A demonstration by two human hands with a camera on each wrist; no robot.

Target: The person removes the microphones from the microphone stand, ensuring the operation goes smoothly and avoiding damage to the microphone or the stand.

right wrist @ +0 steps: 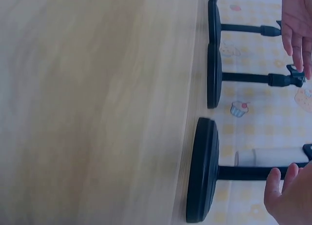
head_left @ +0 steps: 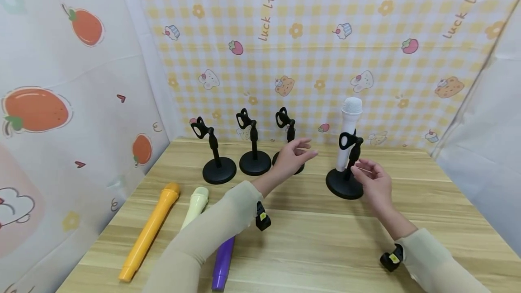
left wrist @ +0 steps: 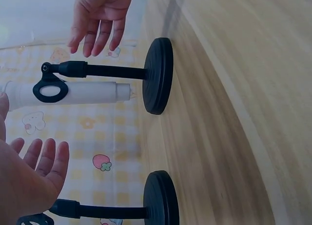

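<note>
A white microphone [head_left: 348,125] sits upright in the clip of a black microphone stand [head_left: 345,184] at the right of the table. Beside that stand's pole is my right hand [head_left: 375,184], its fingers loosely bent and holding nothing; the left wrist view shows this hand [left wrist: 101,21] apart from the stand. My left hand [head_left: 292,159] hovers to the left, fingers loose, overlapping a stand [head_left: 285,121] with a bare clip in the head view. In the right wrist view, the white microphone's lower end [right wrist: 273,156] runs alongside the pole.
Two more black stands [head_left: 220,171] [head_left: 255,164] with bare clips stand at the back left. On the left of the table lie an orange microphone [head_left: 149,232], a pale yellow microphone [head_left: 196,205] and a purple microphone [head_left: 223,261], the latter two partly hidden by my left sleeve.
</note>
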